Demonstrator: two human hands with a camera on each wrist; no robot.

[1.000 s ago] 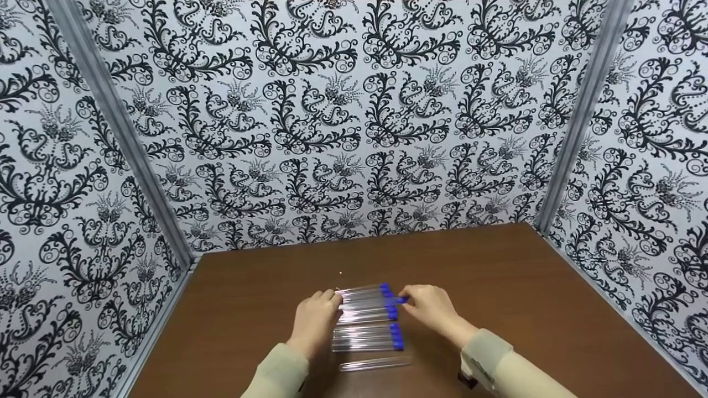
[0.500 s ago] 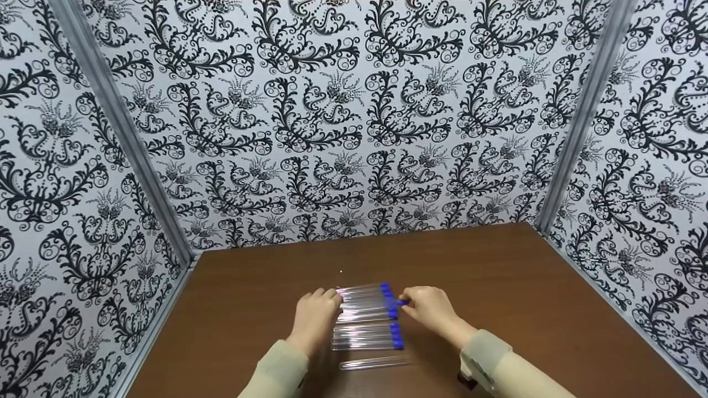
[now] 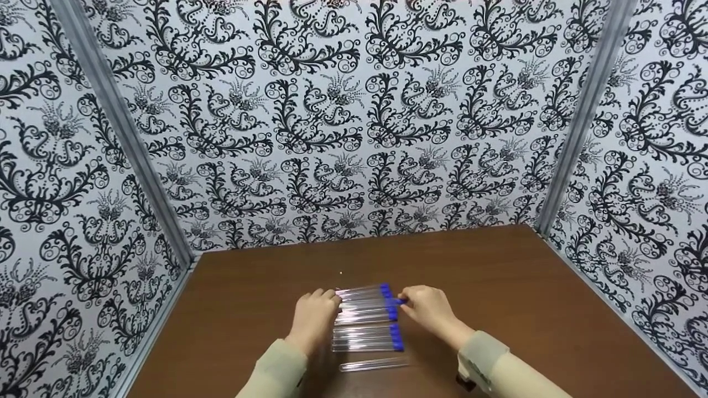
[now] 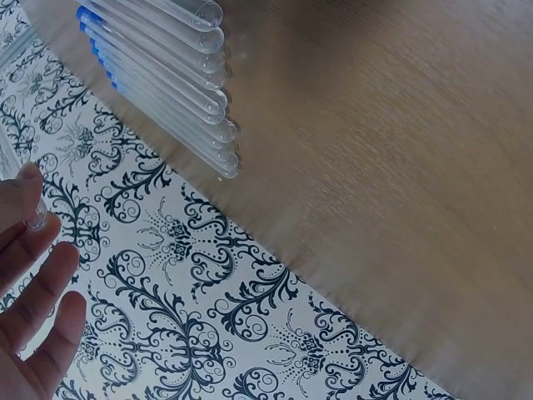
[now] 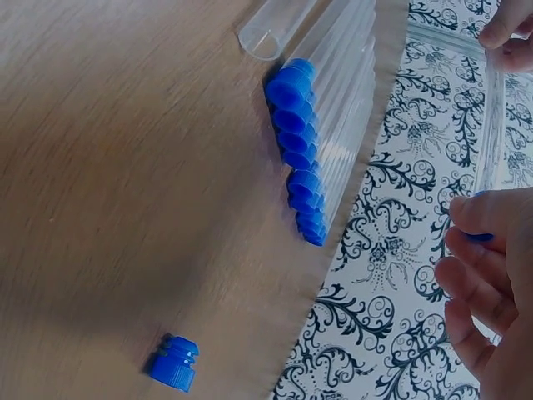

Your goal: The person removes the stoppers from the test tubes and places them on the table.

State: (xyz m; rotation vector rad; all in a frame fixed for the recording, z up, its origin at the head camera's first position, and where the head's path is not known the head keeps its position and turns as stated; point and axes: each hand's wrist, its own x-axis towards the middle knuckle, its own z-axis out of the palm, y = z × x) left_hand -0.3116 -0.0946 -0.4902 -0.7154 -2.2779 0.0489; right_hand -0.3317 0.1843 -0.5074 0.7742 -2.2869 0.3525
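Between my two hands a clear test tube (image 5: 492, 125) is held up over a row of others. My left hand (image 3: 315, 319) pinches its rounded end between thumb and index finger, the other fingers loosely bent in the left wrist view. At the opposite end, my right hand (image 3: 430, 307) pinches the blue cap (image 3: 399, 301), mostly covered by thumb and fingers. Below lie several capped test tubes (image 3: 366, 337) side by side, blue caps toward the right. Nearest the body lies one uncapped test tube (image 3: 373, 364), its open mouth showing in the right wrist view.
A loose blue cap (image 5: 173, 362) lies on the brown wooden table (image 3: 265, 282) in the right wrist view. Patterned black-and-white panels (image 3: 354, 138) with grey corner posts enclose the table at the back and both sides.
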